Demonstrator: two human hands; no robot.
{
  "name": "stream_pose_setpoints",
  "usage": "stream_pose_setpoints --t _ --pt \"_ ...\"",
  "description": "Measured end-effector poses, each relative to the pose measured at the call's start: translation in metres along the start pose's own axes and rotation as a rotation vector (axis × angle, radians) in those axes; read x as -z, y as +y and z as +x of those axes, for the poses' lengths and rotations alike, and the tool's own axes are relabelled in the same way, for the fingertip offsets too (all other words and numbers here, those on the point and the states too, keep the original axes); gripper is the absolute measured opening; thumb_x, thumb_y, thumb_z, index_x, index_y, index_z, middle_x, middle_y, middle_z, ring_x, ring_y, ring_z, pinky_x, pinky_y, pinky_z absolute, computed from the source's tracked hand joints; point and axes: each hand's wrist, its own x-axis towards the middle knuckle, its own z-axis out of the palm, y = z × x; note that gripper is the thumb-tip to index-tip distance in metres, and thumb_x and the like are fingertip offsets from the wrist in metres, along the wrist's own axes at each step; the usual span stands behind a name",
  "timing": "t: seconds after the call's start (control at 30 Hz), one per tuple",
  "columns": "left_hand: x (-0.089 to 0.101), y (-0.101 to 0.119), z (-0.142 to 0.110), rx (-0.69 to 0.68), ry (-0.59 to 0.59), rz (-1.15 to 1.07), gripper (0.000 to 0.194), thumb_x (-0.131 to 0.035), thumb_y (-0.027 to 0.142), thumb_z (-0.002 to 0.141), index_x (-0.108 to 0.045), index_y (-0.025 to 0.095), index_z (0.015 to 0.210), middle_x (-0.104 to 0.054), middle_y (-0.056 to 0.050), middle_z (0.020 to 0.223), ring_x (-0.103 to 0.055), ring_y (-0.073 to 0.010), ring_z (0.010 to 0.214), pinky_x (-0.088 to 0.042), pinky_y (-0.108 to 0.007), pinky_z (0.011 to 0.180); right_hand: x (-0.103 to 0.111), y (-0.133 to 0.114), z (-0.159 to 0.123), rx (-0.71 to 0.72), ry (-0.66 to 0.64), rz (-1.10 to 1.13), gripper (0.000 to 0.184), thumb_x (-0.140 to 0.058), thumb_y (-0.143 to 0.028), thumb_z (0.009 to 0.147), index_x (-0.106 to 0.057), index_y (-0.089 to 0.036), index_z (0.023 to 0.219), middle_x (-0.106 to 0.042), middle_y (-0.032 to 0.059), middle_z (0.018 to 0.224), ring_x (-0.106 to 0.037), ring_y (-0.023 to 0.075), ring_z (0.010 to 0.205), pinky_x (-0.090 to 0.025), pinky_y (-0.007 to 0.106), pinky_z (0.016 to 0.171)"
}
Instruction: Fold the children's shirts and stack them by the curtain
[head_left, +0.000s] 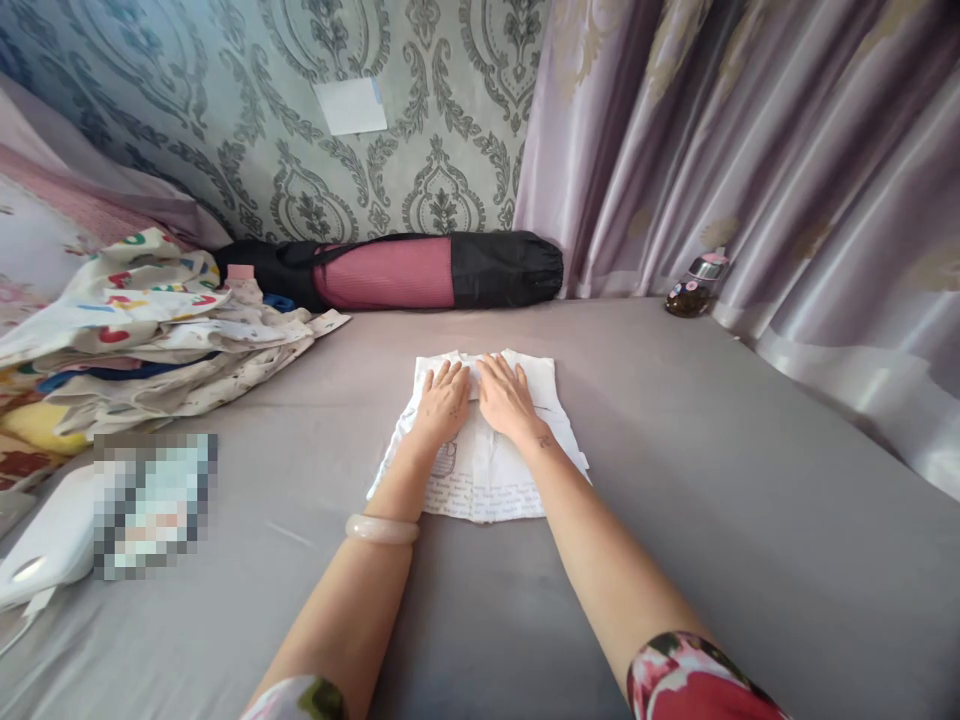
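Note:
A small white garment (501, 470) lies flat on the grey sheet, with printed lettering along its near edge and a grey drawing partly covered by my left arm. Its exact kind is hard to tell. My left hand (445, 402) rests palm down on the upper left of the cloth, fingers stretched out. Beside it, my right hand (507, 396) lies flat on the upper right part, fingers also extended. A narrow gap separates the two hands. Whatever part of the cloth is under the palms is hidden.
A heap of clothes (172, 330) lies at the left. Nearer are a white device (64, 530) with a cable and a blurred-out object (161, 505). Along the wall stretches a pink and black rolled bag (390, 272). A bottle (694, 285) stands by the curtain (637, 150) at right.

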Motion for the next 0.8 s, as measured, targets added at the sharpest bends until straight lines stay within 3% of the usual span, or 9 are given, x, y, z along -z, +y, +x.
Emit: stream_pose_setpoints --t 0.1,0.47,0.67,0.8 --pt "-0.004 -0.002 -0.001 0.003 -0.035 0.009 0.049 -0.028 0.029 0.100 -0.044 0.016 0.145 -0.043 -0.011 0.153 -0.030 -0.0262 0.146 -0.019 -0.048 0.120 -0.012 -0.003 -0.002 0.034 -0.079 -0.017 0.051 -0.030 -0.022 0.098 -0.042 -0.012 0.147 -0.035 0.0093 0.158 -0.021 0.0260 0.148 -0.009 0.050 0.120" --pt "-0.010 -0.005 0.002 0.066 -0.028 0.068 0.053 -0.025 0.034 0.101 -0.041 0.012 0.147 -0.040 -0.016 0.154 -0.034 -0.0277 0.144 -0.024 -0.046 0.118 -0.016 -0.003 0.001 -0.029 -0.113 -0.015 0.054 -0.027 -0.028 0.099 -0.043 -0.013 0.148 -0.036 0.0085 0.157 -0.025 0.0242 0.147 -0.013 0.047 0.121" --pt "-0.012 -0.014 0.001 0.089 0.094 0.109 0.055 -0.027 0.040 0.101 -0.044 0.013 0.145 -0.042 -0.018 0.153 -0.032 -0.0296 0.145 -0.020 -0.051 0.120 -0.014 0.003 -0.001 -0.128 -0.036 -0.032 0.054 -0.026 -0.031 0.101 -0.038 -0.013 0.151 -0.026 0.0110 0.161 -0.017 0.0260 0.150 -0.007 0.051 0.120" --pt "-0.012 -0.016 0.001 0.106 0.017 0.119 0.055 -0.026 0.041 0.102 -0.043 0.014 0.146 -0.042 -0.017 0.153 -0.033 -0.0305 0.145 -0.022 -0.053 0.118 -0.013 0.004 -0.001 -0.170 -0.077 -0.034 0.053 -0.024 -0.032 0.101 -0.040 -0.015 0.149 -0.031 0.0096 0.160 -0.021 0.0265 0.148 -0.011 0.051 0.120"
